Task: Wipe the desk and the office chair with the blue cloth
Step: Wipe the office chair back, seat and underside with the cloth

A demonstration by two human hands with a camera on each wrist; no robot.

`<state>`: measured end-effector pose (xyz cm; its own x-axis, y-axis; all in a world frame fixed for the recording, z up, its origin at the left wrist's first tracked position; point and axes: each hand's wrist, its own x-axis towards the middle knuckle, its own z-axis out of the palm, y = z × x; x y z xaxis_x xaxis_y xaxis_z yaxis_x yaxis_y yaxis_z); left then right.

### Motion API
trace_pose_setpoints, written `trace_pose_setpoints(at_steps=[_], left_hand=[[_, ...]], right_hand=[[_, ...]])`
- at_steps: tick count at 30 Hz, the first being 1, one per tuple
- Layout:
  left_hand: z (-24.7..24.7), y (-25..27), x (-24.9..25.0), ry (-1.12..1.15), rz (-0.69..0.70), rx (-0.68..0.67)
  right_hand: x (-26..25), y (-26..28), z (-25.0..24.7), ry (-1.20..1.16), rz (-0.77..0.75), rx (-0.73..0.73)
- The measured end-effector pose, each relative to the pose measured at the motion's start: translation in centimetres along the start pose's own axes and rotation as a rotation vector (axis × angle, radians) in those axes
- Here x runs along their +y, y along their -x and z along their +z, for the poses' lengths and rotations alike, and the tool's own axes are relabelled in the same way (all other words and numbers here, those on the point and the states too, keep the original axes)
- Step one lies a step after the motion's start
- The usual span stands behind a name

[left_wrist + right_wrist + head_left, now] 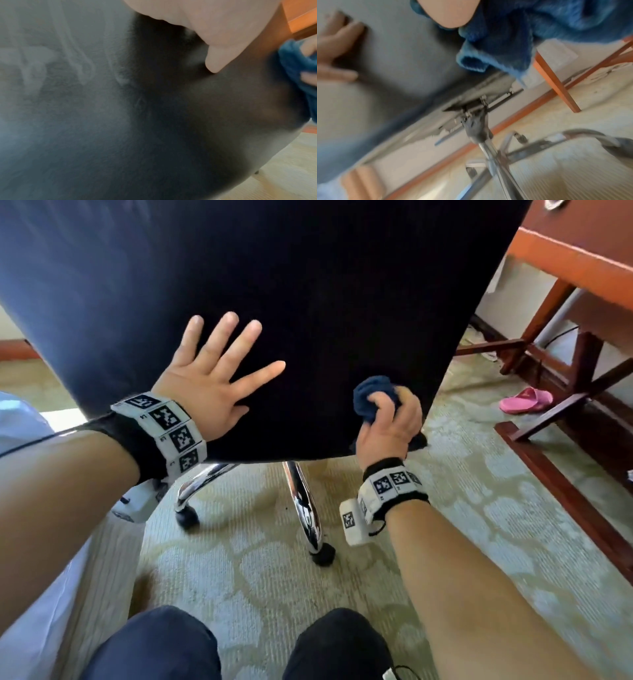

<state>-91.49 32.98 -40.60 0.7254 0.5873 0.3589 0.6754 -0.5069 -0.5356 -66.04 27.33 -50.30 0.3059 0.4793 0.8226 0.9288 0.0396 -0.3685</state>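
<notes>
- The carpet (260, 573), pale green with a light floral pattern, covers the floor under and all round the chair.
- The chair (308, 285) fills the upper head view: a dark backrest seen from behind, its chrome legs (305, 508) on black castors below it.
- The tabletop (582, 265), reddish-brown wood, stands right of the chair, with crossed wooden braces beneath.
- A white bed edge (44, 559) lies left of the chair.
- Left hand (205, 381): its grip is wide, fingers spread straight, palm flat on the chair's back at lower left.
- Right hand (390, 426): its grip is closed round the cloth (373, 395), bunched and pressed to the chair's back near the lower right corner.
- A pink slipper (525, 400) sits on the carpet right of the chair, under the tabletop.
</notes>
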Motion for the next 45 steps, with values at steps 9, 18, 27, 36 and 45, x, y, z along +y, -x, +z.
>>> trace_pose_setpoints(at_steps=[9, 18, 27, 36, 45], left_hand=[[-0.2, -0.1, 0.3, -0.037, 0.007, 0.096], [-6.0, 0.6, -3.2, 0.040, -0.158, 0.092], [-14.4, 2.7, -9.2, 0.174, -0.442, -0.286], [-16.5, 0.4, -12.4, 0.251, -0.393, -0.189], [-14.4, 1.3, -13.1, 0.232, -0.364, -0.146]], right_hand=[[2.3, 3.5, -1.9, -0.034, -0.266, -0.278], [-4.9, -8.8, -6.6, -0.138, -0.329, 0.069], [-15.7, -13.4, -10.0, -0.162, -0.322, 0.090], [-21.4, -21.6, -10.0, -0.079, -0.282, 0.080], [-22.0, -20.6, -8.6, -0.041, -0.218, 0.101]])
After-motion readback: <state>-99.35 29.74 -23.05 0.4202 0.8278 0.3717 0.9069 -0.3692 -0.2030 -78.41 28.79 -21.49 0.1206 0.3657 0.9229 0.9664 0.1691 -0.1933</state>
